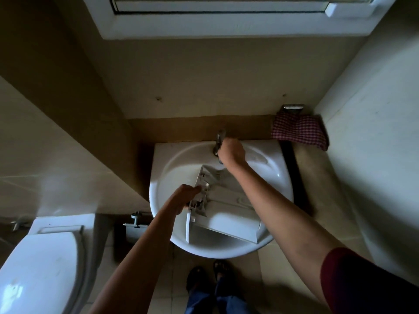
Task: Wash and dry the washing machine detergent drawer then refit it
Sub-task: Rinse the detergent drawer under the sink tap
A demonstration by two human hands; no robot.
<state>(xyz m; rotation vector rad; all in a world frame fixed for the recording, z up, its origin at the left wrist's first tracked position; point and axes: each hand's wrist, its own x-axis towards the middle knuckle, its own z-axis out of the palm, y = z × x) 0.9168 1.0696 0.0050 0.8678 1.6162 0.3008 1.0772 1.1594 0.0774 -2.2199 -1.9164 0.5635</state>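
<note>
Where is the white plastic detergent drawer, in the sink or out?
In: the drawer lies in the round white sink, left hand gripping its edge.

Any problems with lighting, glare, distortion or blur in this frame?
Head view: dim, lit from the window above; walls bowed by the wide angle, corners dark; soft glare on toilet lid and sink rim; drawer, left hand and right hand at the tap slightly soft.

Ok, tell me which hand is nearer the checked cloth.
Right. The right hand grips the tap, just left of the checked cloth. The left hand holds the detergent drawer lower in the sink, farther off.
</note>
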